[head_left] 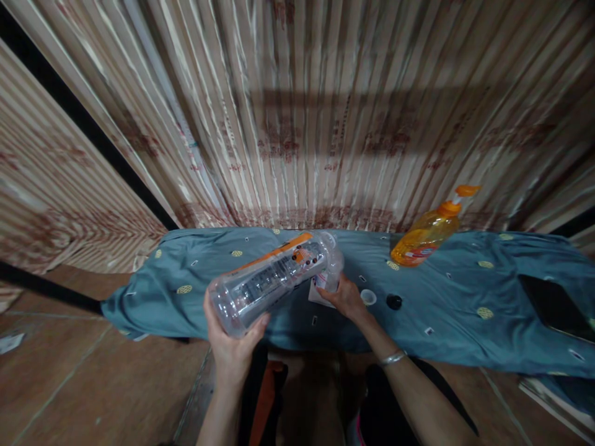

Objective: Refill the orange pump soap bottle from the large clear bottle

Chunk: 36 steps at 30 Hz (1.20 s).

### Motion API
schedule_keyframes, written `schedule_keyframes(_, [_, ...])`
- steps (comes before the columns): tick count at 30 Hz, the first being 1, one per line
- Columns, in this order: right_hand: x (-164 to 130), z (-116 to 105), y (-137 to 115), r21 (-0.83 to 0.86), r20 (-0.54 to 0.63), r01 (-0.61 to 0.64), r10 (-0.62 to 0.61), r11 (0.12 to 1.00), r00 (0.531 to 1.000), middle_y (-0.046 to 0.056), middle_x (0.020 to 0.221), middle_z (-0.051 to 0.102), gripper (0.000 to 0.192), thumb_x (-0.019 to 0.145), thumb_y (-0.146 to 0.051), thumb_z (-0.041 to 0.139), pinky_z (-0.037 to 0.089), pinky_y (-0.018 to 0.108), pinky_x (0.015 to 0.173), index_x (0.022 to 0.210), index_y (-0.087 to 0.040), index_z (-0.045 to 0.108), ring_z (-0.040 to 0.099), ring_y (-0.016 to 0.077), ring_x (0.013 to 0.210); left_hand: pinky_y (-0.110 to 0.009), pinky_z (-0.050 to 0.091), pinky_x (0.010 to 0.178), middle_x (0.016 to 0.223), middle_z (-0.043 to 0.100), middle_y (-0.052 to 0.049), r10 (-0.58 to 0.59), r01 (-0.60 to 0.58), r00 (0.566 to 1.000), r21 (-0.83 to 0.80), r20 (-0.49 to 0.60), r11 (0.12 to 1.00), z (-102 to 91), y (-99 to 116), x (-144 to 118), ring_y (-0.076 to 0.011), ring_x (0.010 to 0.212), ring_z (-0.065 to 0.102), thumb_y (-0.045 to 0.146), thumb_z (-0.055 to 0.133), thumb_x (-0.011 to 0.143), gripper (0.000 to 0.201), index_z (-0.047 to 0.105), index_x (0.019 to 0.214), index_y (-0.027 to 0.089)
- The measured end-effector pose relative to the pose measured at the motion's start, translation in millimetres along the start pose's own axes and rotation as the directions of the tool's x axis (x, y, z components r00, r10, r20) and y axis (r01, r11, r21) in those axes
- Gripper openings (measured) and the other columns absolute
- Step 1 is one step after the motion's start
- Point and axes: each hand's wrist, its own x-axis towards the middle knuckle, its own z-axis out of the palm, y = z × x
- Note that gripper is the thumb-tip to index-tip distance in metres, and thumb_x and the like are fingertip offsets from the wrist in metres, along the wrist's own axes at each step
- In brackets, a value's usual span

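Observation:
My left hand [235, 344] is wrapped around the base of a large clear plastic bottle [269, 282] with an orange and white label. The bottle is tilted, its neck end pointing right and lying over a smaller clear container. My right hand [346, 297] is closed around that small clear plastic bottle [331, 280], which has a printed label. Whether the two mouths touch cannot be made out. Just right of my right hand, a small white cap [369, 297] and a black cap [394, 301] lie on the cloth.
A blue-green patterned cloth [288, 328] covers the narrow table. An orange pump bottle of yellow liquid [425, 232] stands at the back right. A dark phone [555, 303] lies at the right end. Behind hangs a striped curtain [316, 124]; tiled floor [83, 371] shows below left.

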Motion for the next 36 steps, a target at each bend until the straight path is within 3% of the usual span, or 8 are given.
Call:
schedule_keyframes(8, [0, 0, 2, 0.013, -0.008, 0.033, -0.033, 0.999, 0.999, 0.022, 0.109, 0.083, 0.057, 0.08, -0.038, 0.079, 0.067, 0.051, 0.088, 0.129, -0.013, 0.065, 0.082, 0.04, 0.102, -0.048, 0.052, 0.114, 0.149, 0.06, -0.018, -0.052, 0.052, 0.999, -0.014, 0.002, 0.999, 8.1, 23, -4, -0.0343, 0.134, 0.063, 0.052, 0.098, 0.058, 0.106, 0.051, 0.148, 0.022])
schedule_keyframes(19, [0, -1, 0, 0.007, -0.024, 0.015, -0.014, 1.0, 1.0, 0.017, 0.104, 0.084, 0.055, 0.078, -0.036, 0.081, 0.067, 0.048, 0.086, 0.127, -0.017, 0.068, 0.082, 0.038, 0.098, -0.051, 0.052, 0.114, 0.151, 0.058, -0.018, -0.084, 0.084, 0.996, -0.011, 0.003, 0.996, 6.8, 19, -4, -0.0361, 0.135, 0.064, 0.054, 0.099, 0.057, 0.11, 0.049, 0.149, 0.023])
schedule_keyframes(36, [0, -2, 2, 0.048, 0.001, 0.02, -0.02, 0.999, 1.0, 0.02, 0.105, 0.084, 0.058, 0.078, -0.042, 0.077, 0.067, 0.052, 0.087, 0.129, -0.016, 0.066, 0.082, 0.0413, 0.098, -0.053, 0.047, 0.119, 0.15, 0.059, -0.019, -0.054, 0.053, 0.998, -0.033, -0.029, 0.998, 8.0, 18, -5, -0.039, 0.14, 0.06, 0.053, 0.099, 0.057, 0.106, 0.052, 0.146, 0.022])
